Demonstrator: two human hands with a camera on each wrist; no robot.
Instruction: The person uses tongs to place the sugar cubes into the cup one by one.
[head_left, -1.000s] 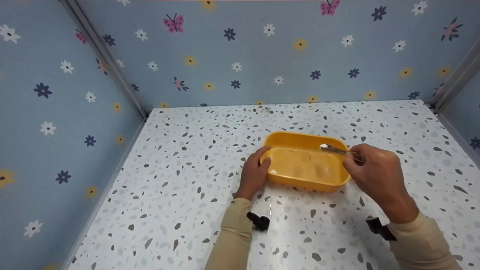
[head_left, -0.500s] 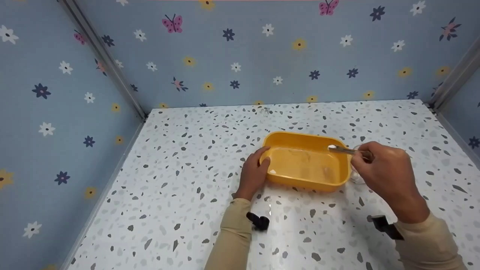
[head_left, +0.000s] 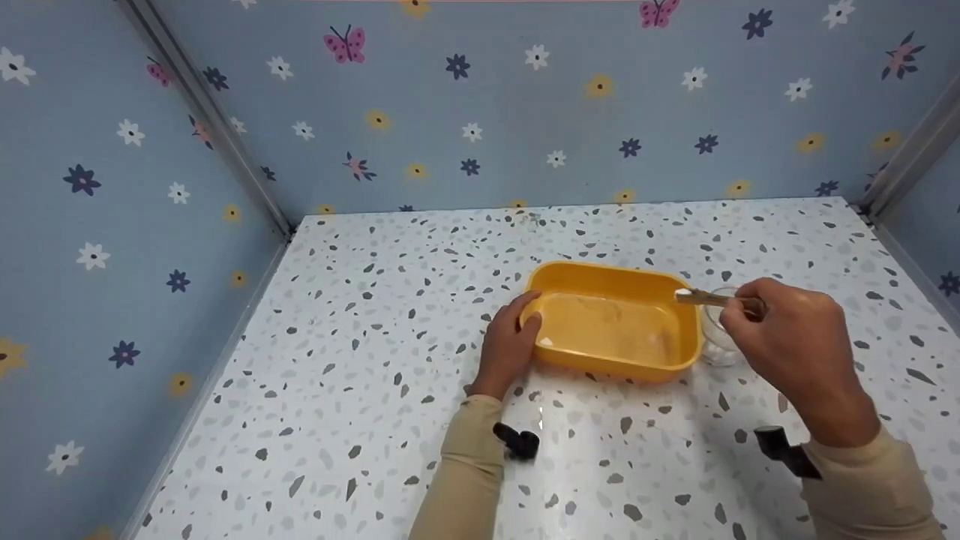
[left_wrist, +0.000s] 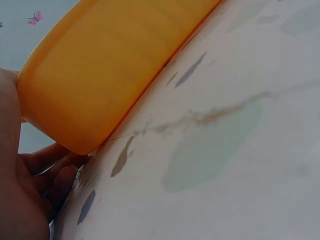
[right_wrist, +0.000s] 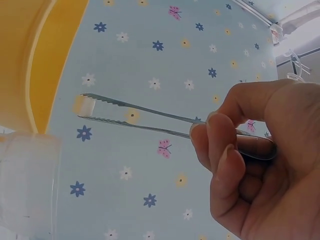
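Observation:
My left hand (head_left: pixel 510 352) grips the left end of a yellow plastic tub (head_left: pixel 600 365), thumb at the rim and fingers round the outer side. A small white piece (head_left: pixel 546 342) shows inside the tub, close to that thumb. In my right hand (head_left: pixel 795 349), thumb and fingers pinch metal tweezers (right_wrist: pixel 150 109). Their serrated tips hold a small white block (right_wrist: pixel 86 106), seen over the tub's right rim in the head view. Just right of the tub stands a clear jar (head_left: pixel 720 349), partly hidden behind the right hand and tweezers.
A speckled white tabletop (head_left: pixel 375 360) lies under everything. Blue flowered panels (head_left: pixel 525 112) rise at the back and both sides. Black wrist cameras (head_left: pixel 517 442) sit on both sleeves.
My right hand has moved right with the tweezers and white block, from above the tub's inside to its right rim. The jar has come into sight. My left hand stays put.

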